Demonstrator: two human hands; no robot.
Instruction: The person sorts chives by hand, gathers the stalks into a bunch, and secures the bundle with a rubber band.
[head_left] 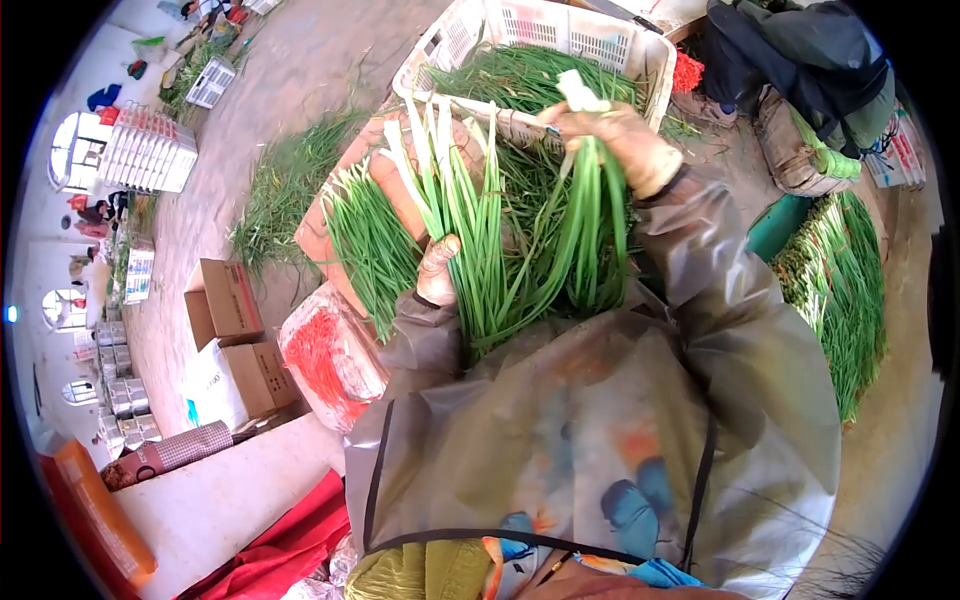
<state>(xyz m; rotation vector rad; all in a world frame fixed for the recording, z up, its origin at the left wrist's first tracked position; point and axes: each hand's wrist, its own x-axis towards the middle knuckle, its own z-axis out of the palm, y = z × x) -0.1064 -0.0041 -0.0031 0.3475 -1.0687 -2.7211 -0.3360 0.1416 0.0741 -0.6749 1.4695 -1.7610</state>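
Note:
My left hand (pixel 437 272) is closed around a loose bunch of garlic chives (pixel 470 215), with the white stalk ends pointing up and away from me. My right hand (pixel 632 150), in what looks like a worn glove, is closed on the pale ends of another bunch of chives (pixel 598 225). Those green leaves hang down toward my lap and overlap the left bunch. Left of my left hand, more chives (pixel 370 240) lie on a reddish-brown board (pixel 395 190). The lower leaves rest against my translucent smock (pixel 540 420).
Ahead stands a white plastic crate (pixel 655 75) holding chives. Red ties (pixel 325 350) lie on a block at left, beside cardboard boxes (pixel 225 300). Chives are piled at right (pixel 840 290), below a person in dark clothing (pixel 800 70). Loose greens (pixel 290 190) litter the floor.

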